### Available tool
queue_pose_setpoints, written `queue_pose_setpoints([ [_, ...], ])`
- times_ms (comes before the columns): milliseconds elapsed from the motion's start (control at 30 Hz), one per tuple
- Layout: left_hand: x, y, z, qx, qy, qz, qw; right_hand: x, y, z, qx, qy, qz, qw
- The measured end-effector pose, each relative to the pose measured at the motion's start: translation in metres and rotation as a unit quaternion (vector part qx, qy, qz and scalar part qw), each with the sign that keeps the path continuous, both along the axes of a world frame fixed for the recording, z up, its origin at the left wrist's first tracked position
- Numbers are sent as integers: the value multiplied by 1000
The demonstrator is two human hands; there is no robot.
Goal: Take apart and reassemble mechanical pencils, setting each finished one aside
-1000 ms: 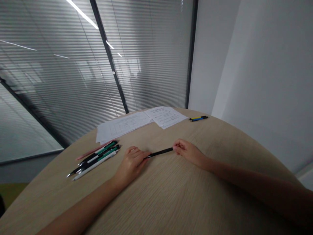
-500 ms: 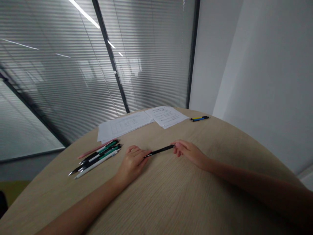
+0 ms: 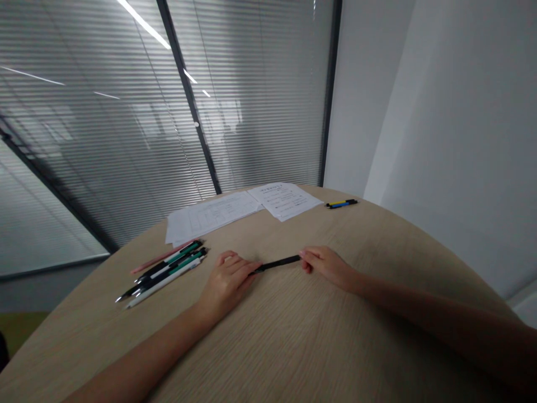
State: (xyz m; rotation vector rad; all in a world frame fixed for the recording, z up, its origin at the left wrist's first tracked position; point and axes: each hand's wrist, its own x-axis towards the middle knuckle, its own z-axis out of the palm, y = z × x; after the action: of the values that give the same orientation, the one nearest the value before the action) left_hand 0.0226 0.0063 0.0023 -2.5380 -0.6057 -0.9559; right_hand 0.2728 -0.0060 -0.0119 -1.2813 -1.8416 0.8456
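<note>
A slim black pen [image 3: 278, 262] is held level between my two hands, just above the middle of the table [image 3: 289, 336]. My left hand [image 3: 229, 282] pinches its left end between thumb and fingers. At the other end, the fingertips of my right hand [image 3: 327, 265] are closed on the pen. Left of my left hand lies a loose bunch of pens [image 3: 168, 273], black, green and white, side by side. Along the far side of that bunch is a pink pen or pencil [image 3: 157, 259].
Printed sheets of paper [image 3: 213, 215] lie toward the far edge, with another printed sheet [image 3: 285, 200] overlapping them. A yellow pen [image 3: 337, 202] and a blue pen [image 3: 342, 205] rest at the far right. Beyond the round edge stand a glass partition with blinds [image 3: 268, 112] and a white wall [image 3: 457, 140].
The pen has tilted slightly nearer to level, its right end dropping a little with my right hand. My left hand keeps its pinch in nearly the same spot.
</note>
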Motion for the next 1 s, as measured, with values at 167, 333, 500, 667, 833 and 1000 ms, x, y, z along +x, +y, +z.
queue_pose_setpoints([
  [167,0,0,2,-19,-14,22,999,0,3,-5,28,46,9,998],
  [333,0,0,2,-15,-9,16,1000,1,3,-5,34,31,6,999],
  [500,0,-2,1,-8,6,9,1000,2,2,-5,23,17,5,1000],
  [667,-1,-2,0,-5,5,7,1000,2,1,-4,5,14,12,1000],
  [833,-1,-2,1,-14,-20,13,1000,1,1,-4,0,22,-9,1000],
  [1000,-1,0,3,-62,-43,20,997,1,2,-3,6,38,-71,997],
])
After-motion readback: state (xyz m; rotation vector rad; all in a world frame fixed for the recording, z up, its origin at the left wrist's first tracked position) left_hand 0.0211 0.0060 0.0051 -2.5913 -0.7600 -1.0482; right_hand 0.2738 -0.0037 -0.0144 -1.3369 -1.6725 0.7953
